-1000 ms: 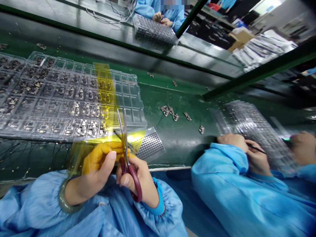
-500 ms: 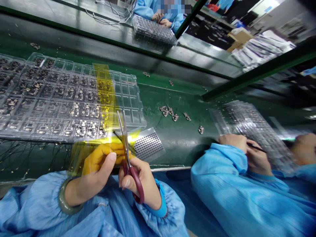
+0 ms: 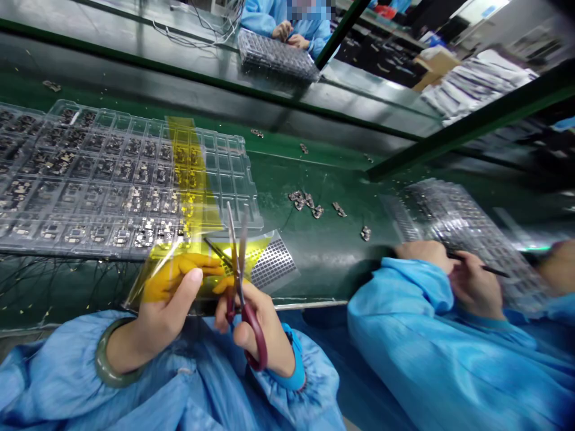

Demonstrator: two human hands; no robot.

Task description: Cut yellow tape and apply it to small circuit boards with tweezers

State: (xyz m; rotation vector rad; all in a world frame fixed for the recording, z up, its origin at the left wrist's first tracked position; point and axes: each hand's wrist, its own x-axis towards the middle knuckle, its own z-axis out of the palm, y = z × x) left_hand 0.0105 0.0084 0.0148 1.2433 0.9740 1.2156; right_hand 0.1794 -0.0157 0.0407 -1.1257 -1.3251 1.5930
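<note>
My left hand (image 3: 168,296) holds a clear yellow film (image 3: 148,269) between thumb and fingers; its fingers show yellow through the film. In my right hand (image 3: 265,305) is a pair of scissors (image 3: 241,269) with dark red handles, blades parted and pointing up and away. A thin dark pointed tool (image 3: 217,251) sticks out near the right fingers; what holds it is hidden. Beyond the hands, a yellow strip (image 3: 202,209) lies across the clear compartment tray (image 3: 231,170). Whether it joins the held film, I cannot tell. A sheet of small dark squares (image 3: 276,260) lies beside the scissors.
Small circuit boards (image 3: 105,167) fill many tray pockets. Several small metallic parts (image 3: 308,200) lie on the green bench (image 3: 332,266). At right, a co-worker's sleeve (image 3: 417,335) and hands are by another tray (image 3: 471,227). A green post (image 3: 449,140) slants overhead.
The scissors have shifted slightly right and their blades stand wider apart. My left hand has moved a little left with the film, which bends differently. The co-worker's pen-like tool at right has moved right.
</note>
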